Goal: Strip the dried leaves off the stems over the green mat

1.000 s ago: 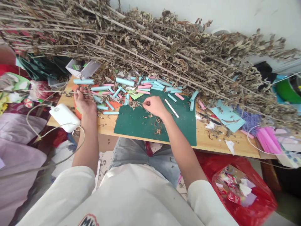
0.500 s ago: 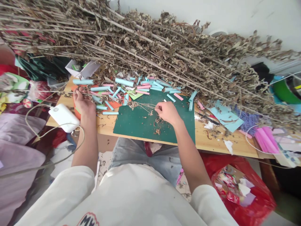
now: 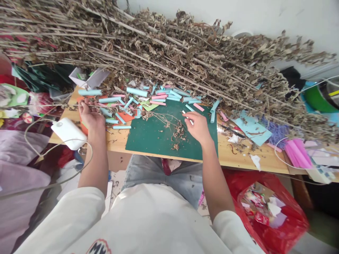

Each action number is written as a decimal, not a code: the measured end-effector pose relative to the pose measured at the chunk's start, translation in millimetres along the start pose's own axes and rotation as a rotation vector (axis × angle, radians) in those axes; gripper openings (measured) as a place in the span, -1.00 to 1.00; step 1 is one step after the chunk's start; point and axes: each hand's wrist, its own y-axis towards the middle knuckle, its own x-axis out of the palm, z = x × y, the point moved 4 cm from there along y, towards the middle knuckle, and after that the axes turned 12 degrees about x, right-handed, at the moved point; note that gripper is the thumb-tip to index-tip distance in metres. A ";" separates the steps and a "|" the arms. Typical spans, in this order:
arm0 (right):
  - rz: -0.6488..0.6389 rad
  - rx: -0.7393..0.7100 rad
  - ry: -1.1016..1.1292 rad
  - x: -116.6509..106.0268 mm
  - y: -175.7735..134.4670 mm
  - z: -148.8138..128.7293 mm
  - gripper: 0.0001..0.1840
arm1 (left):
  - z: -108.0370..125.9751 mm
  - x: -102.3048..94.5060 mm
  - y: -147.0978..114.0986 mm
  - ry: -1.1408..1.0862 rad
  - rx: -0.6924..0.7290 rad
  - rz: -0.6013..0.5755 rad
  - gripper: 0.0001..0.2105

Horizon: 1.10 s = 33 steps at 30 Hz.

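Observation:
My left hand (image 3: 91, 114) is closed round a long dried plant stem (image 3: 60, 106), palm up at the left part of the table. The stem's thin branching tips (image 3: 165, 118) spread over the green cutting mat (image 3: 148, 141). My right hand (image 3: 197, 127) hovers at the mat's right half, thumb and index finger apart. A small white stick-like piece (image 3: 191, 122) shows between those fingers, seemingly lying on the mat; most of it is hidden. Just left of my right hand are crumpled dry leaves (image 3: 178, 130), some on the stem's tips and some loose.
A big heap of dried stalks (image 3: 159, 53) covers the back. Blue paper tubes (image 3: 137, 92) and pink ones (image 3: 198, 107) lie behind the mat. A white power bank (image 3: 69, 132) with a cable sits left. A red bag (image 3: 288, 211) of scraps stands below right.
My right hand has let go of the stem's tips and moved right, its fingers spreading. My left hand keeps its hold. The view has shifted slightly.

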 end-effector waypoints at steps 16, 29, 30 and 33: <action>0.002 -0.032 -0.275 49.1 -7.4 -33.2 -0.74 | 0.6 2.2 -0.7 0.111 -0.010 0.023 -0.95; 0.128 0.085 -0.265 19.3 -26.7 5.4 -0.75 | -5.2 -2.8 2.8 0.083 0.022 0.014 -0.97; 0.120 0.087 -0.247 17.7 -28.5 5.5 -0.76 | -5.6 -2.8 3.0 0.073 0.018 0.014 -0.97; 0.121 0.066 -0.150 14.8 -34.1 -5.3 -0.71 | -7.3 -4.0 3.9 0.017 0.015 0.020 -0.98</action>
